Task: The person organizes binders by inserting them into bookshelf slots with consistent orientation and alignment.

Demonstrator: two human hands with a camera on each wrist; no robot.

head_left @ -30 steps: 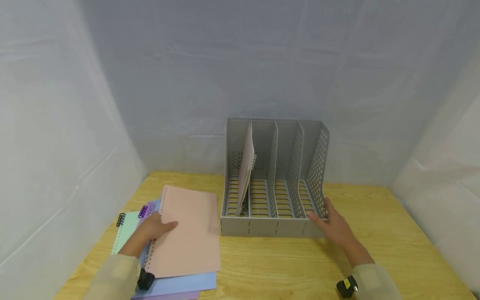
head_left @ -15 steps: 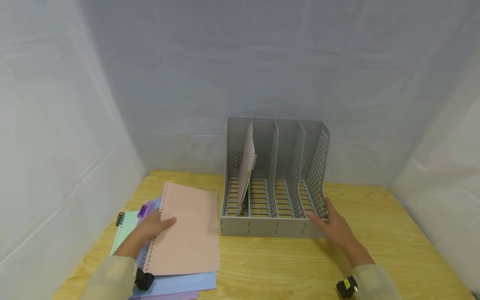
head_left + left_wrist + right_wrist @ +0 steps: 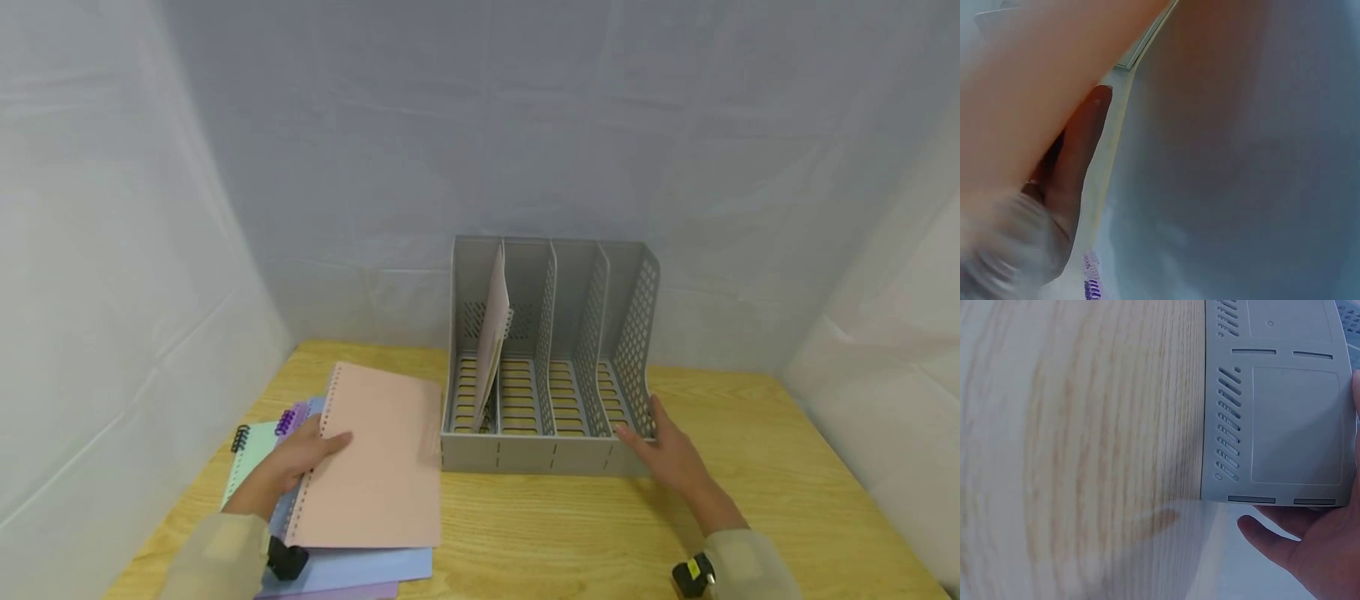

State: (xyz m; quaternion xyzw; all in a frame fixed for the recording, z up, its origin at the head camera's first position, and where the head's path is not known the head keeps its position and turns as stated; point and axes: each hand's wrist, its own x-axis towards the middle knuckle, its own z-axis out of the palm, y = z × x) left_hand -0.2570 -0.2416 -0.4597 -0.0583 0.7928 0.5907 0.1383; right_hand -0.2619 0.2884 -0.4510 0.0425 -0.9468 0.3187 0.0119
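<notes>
In the head view my left hand (image 3: 296, 457) holds a pink spiral notebook (image 3: 384, 458) by its bound left edge, thumb on the cover and fingers underneath. Beneath it lie a blue notebook (image 3: 367, 568), a purple one (image 3: 352, 591) and a mint green one (image 3: 257, 446). My right hand (image 3: 675, 457) grips the front right corner of a grey file organizer (image 3: 525, 455), thumb over the front rim. A pinkish notebook (image 3: 491, 333) leans upright in the organizer's leftmost compartment. The right wrist view shows the organizer's front wall (image 3: 1297, 425) with fingers curled at its side.
The wooden table (image 3: 540, 533) carries everything. White sheeting hangs behind (image 3: 375, 167) and on both sides. The organizer's other compartments stand to the right of the leftmost one, split by perforated dividers.
The pink notebook has risen slightly and shifted a little away from me, its far edge tipping up, with my left hand on it. My right hand and the organizer have stayed put.
</notes>
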